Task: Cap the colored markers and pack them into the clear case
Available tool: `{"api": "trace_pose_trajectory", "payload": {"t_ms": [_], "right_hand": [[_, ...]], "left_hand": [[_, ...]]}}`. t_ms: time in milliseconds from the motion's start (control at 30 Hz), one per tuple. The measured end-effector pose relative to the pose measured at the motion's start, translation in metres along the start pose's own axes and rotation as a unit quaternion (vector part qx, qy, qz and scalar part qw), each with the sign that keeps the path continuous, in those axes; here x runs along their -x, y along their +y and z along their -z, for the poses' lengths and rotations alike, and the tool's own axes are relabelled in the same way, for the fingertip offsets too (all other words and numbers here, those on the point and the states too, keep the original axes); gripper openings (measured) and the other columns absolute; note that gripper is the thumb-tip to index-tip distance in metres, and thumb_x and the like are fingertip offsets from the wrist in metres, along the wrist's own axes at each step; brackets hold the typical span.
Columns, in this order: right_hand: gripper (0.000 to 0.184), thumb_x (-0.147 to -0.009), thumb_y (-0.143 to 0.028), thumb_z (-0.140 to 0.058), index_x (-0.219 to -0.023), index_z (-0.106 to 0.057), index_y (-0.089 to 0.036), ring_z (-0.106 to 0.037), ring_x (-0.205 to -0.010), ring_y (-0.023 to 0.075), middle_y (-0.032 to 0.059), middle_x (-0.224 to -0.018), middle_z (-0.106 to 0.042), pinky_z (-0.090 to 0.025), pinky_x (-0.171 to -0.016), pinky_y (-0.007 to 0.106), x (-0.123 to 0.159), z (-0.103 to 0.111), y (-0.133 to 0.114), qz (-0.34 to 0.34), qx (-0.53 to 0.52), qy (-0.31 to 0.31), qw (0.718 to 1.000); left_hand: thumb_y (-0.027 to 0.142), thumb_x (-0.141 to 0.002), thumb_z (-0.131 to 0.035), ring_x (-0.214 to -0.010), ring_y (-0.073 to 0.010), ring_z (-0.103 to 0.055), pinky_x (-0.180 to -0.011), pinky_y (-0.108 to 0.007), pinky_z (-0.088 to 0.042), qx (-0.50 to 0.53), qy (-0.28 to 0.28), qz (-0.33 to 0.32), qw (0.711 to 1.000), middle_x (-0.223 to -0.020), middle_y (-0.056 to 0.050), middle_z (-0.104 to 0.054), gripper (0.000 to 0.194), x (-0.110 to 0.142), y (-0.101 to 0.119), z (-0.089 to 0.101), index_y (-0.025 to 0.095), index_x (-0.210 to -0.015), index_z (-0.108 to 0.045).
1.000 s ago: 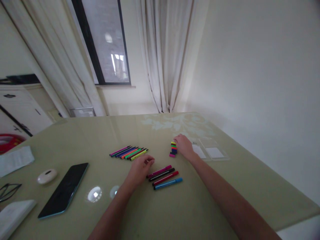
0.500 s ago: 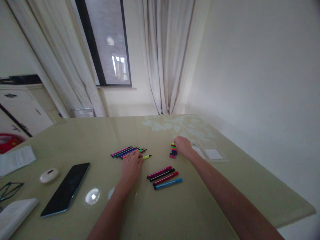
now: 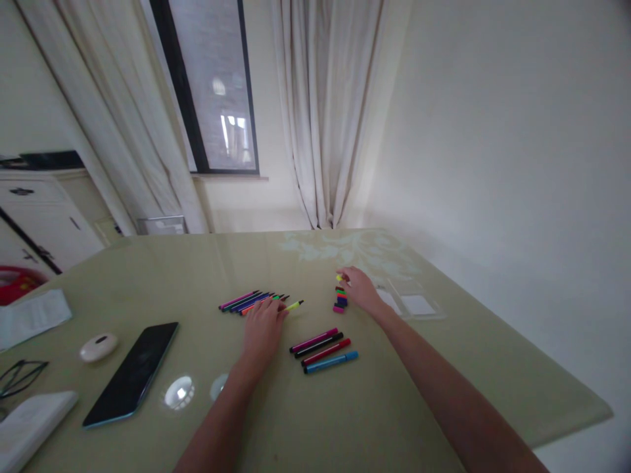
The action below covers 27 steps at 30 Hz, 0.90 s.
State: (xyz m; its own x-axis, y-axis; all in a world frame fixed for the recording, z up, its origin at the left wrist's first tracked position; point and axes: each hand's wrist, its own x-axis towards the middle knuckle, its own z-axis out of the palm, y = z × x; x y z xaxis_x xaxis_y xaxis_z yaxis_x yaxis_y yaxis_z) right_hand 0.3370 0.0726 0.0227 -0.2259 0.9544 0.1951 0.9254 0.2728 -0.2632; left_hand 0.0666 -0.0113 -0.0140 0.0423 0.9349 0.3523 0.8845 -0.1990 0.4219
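My left hand [image 3: 260, 327] rests on the table with its fingers closed round a yellow-green marker [image 3: 294, 305], whose tip sticks out to the right. Just beyond the hand lies a row of uncapped markers [image 3: 246, 301]. My right hand [image 3: 361, 288] pinches a yellow cap [image 3: 340, 278] lifted off the top of a small pile of coloured caps [image 3: 340, 300]. Between my hands lie several capped markers [image 3: 325, 348] side by side: magenta, black, red and blue.
On the left of the green table [image 3: 315, 407] lie a black phone [image 3: 132, 372], a white oval object [image 3: 98, 346], glasses [image 3: 17, 376], papers [image 3: 32, 314] and a white book [image 3: 29, 427]. A clear plastic case [image 3: 411, 303] lies right of my right hand. Curtains and a window stand behind.
My left hand moved from the capped markers up to the uncapped row and drew the yellow-green marker out to the right. My right hand lifted the yellow cap off the pile.
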Motion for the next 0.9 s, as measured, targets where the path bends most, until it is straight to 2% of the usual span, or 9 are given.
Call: {"api": "trace_pose_trajectory", "payload": {"t_ms": [33,67,133,200,267,400,567,767,900], "right_hand": [[0.035,-0.096,-0.016,-0.053,-0.129,-0.066,-0.015,-0.068,-0.103,0.0181,0.0115,-0.114,-0.073,-0.052,-0.091,0.029,0.007,-0.002,-0.003,0.000,-0.110,0.026,0.994],[0.034,-0.095,-0.020,-0.056,-0.127,-0.067,-0.016,-0.068,-0.097,0.0178,0.0094,-0.108,-0.073,-0.054,-0.087,0.030,0.015,-0.004,-0.006,0.001,-0.248,0.047,0.968],[0.029,-0.091,-0.033,-0.066,-0.115,-0.072,-0.019,-0.069,-0.093,0.0189,0.0055,-0.101,-0.074,-0.055,-0.085,0.033,0.033,-0.009,-0.012,0.003,-0.466,0.064,0.883],[0.029,-0.083,-0.041,-0.077,-0.104,-0.074,-0.021,-0.070,-0.089,0.0193,0.0041,-0.095,-0.076,-0.057,-0.083,0.034,0.050,-0.012,-0.016,-0.028,-0.577,0.062,0.814],[0.032,-0.077,-0.044,-0.083,-0.097,-0.074,-0.020,-0.070,-0.086,0.0198,0.0044,-0.090,-0.076,-0.058,-0.081,0.035,0.061,-0.012,-0.020,-0.049,-0.623,0.053,0.779],[0.033,-0.073,-0.041,-0.089,-0.093,-0.073,-0.020,-0.071,-0.085,0.0194,0.0045,-0.089,-0.078,-0.059,-0.080,0.035,0.067,-0.006,-0.022,-0.054,-0.669,0.045,0.740],[0.028,-0.072,-0.035,-0.091,-0.089,-0.074,-0.021,-0.072,-0.084,0.0179,0.0025,-0.091,-0.077,-0.059,-0.080,0.033,0.068,-0.001,-0.021,-0.048,-0.716,0.026,0.696],[0.024,-0.071,-0.032,-0.090,-0.085,-0.073,-0.023,-0.071,-0.082,0.0166,0.0012,-0.090,-0.076,-0.059,-0.080,0.031,0.072,0.004,-0.020,-0.045,-0.745,0.008,0.665],[0.023,-0.069,-0.031,-0.090,-0.081,-0.073,-0.024,-0.070,-0.082,0.0168,0.0001,-0.087,-0.074,-0.059,-0.081,0.032,0.075,0.006,-0.022,-0.035,-0.750,0.007,0.660]], "left_hand": [[0.025,-0.096,-0.054,-0.106,-0.0290,-0.061,-0.094,-0.043,-0.046,0.021,0.014,-0.001,1.000,-0.105,-0.009,-0.071,0.012,0.000,0.003,0.000,0.022,-0.095,-0.065],[0.027,-0.097,-0.053,-0.104,-0.0286,-0.062,-0.093,-0.042,-0.046,0.052,0.024,-0.001,0.998,-0.105,-0.008,-0.072,0.012,0.000,0.007,0.001,0.021,-0.097,-0.065],[0.030,-0.099,-0.051,-0.097,-0.0259,-0.064,-0.088,-0.039,-0.047,0.139,0.026,0.002,0.990,-0.101,-0.007,-0.071,0.015,0.001,0.015,0.001,0.021,-0.101,-0.062],[0.036,-0.101,-0.047,-0.088,-0.0227,-0.064,-0.080,-0.034,-0.048,0.229,0.013,0.005,0.973,-0.094,-0.005,-0.070,0.020,0.003,0.023,0.001,0.021,-0.102,-0.061],[0.040,-0.102,-0.044,-0.081,-0.0204,-0.061,-0.073,-0.031,-0.046,0.289,0.005,0.002,0.957,-0.088,-0.003,-0.067,0.026,0.006,0.028,0.001,0.022,-0.104,-0.062],[0.043,-0.103,-0.042,-0.076,-0.0186,-0.056,-0.070,-0.029,-0.044,0.331,0.002,-0.015,0.944,-0.081,-0.001,-0.061,0.031,0.009,0.033,0.002,0.021,-0.105,-0.064],[0.044,-0.100,-0.047,-0.076,-0.0181,-0.054,-0.069,-0.028,-0.042,0.331,-0.010,-0.017,0.943,-0.082,-0.001,-0.060,0.029,0.011,0.037,0.008,0.021,-0.104,-0.066],[0.042,-0.101,-0.049,-0.080,-0.0184,-0.055,-0.072,-0.028,-0.043,0.329,0.019,-0.029,0.944,-0.086,-0.002,-0.062,0.028,0.014,0.042,0.015,0.022,-0.102,-0.067],[0.042,-0.101,-0.049,-0.079,-0.0182,-0.054,-0.072,-0.028,-0.043,0.320,0.029,-0.034,0.946,-0.086,-0.002,-0.063,0.028,0.014,0.042,0.015,0.022,-0.102,-0.068]]}}
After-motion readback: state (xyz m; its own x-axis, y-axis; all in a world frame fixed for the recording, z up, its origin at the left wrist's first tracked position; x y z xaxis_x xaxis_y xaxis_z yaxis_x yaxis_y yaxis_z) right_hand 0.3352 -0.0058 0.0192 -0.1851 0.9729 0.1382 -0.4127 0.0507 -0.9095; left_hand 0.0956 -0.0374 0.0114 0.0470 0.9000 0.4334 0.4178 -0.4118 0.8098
